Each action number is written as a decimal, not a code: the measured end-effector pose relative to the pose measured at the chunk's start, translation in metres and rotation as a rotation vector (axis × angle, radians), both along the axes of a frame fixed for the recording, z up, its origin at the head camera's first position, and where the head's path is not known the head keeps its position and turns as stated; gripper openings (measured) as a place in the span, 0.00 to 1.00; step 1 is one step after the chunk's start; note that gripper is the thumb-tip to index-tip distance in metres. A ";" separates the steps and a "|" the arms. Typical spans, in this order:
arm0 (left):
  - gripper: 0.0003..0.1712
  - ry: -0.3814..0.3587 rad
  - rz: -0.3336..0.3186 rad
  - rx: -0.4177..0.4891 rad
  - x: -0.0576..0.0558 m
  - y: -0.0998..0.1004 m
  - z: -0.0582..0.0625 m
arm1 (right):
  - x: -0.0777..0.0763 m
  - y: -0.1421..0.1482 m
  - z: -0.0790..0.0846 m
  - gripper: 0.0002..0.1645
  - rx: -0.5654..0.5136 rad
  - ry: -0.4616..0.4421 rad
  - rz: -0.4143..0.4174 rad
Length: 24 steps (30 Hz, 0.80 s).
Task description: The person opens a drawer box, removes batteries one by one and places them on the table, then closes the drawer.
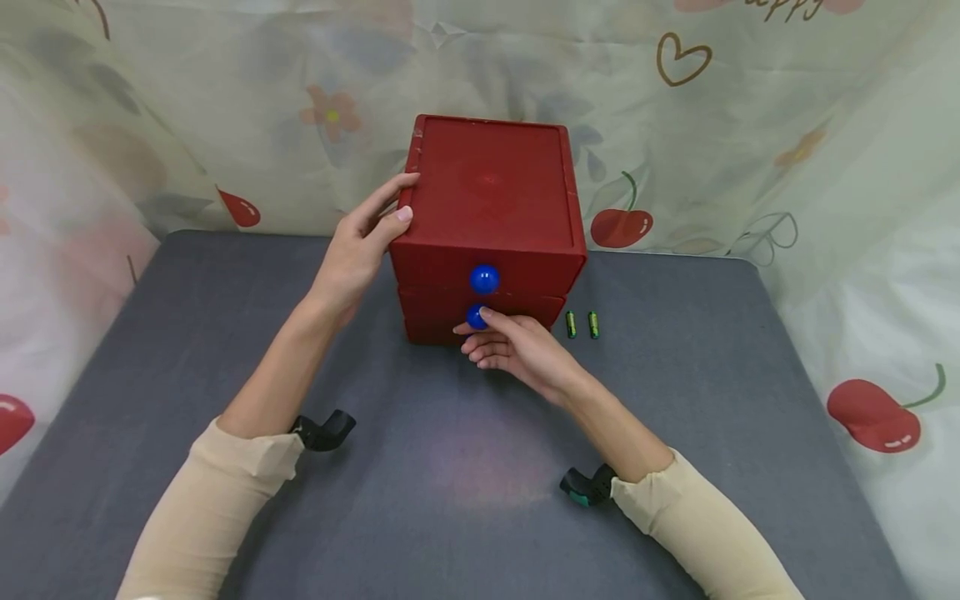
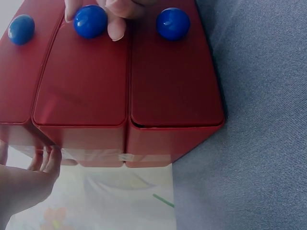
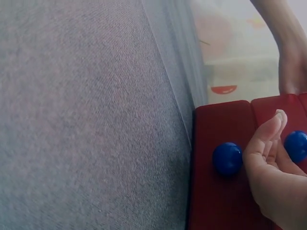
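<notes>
A red three-drawer box (image 1: 487,187) stands at the back of the table, with round blue knobs on its drawer fronts. My left hand (image 1: 356,246) rests against the box's upper left side, fingers extended and fingertips at the top edge. At the front, my right hand (image 1: 525,350) pinches the middle drawer's blue knob (image 2: 90,21), with digits on either side of it in the left wrist view. The upper knob (image 1: 484,279) is untouched. The lowest knob (image 3: 227,158) shows beside my right hand in the right wrist view. All three drawers appear closed.
Two small green batteries (image 1: 582,324) lie on the grey table (image 1: 450,517), just right of the box. Behind it hangs a pale curtain (image 1: 262,100) printed with cherries and flowers. Black wrist devices (image 1: 326,431) sit at both sleeves.
</notes>
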<state>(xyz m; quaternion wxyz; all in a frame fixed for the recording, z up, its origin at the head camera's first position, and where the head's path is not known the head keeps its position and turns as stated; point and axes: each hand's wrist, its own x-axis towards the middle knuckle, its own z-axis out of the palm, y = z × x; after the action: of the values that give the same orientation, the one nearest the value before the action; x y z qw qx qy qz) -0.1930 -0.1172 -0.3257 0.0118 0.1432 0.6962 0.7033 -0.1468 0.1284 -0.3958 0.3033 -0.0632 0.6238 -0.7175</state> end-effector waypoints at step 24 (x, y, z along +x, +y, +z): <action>0.29 0.008 -0.011 0.004 0.000 0.000 0.000 | 0.005 -0.007 -0.002 0.25 0.015 -0.005 -0.148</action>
<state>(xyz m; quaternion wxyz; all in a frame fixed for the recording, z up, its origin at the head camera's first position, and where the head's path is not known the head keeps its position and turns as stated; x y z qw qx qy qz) -0.1930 -0.1171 -0.3256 0.0125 0.1500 0.6939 0.7041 -0.1415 0.1209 -0.3979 0.2515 -0.0127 0.6312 -0.7336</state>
